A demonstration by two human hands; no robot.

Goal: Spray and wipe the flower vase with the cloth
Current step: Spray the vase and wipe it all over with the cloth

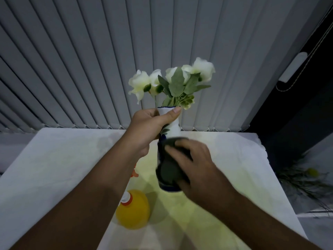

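On vase [173, 126]: no legible writing.

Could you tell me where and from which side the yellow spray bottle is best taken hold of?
Probably the neck under the orange collar of the yellow spray bottle, from above. It stands upright on the table; its round body looks wide, and the left forearm hides its trigger.
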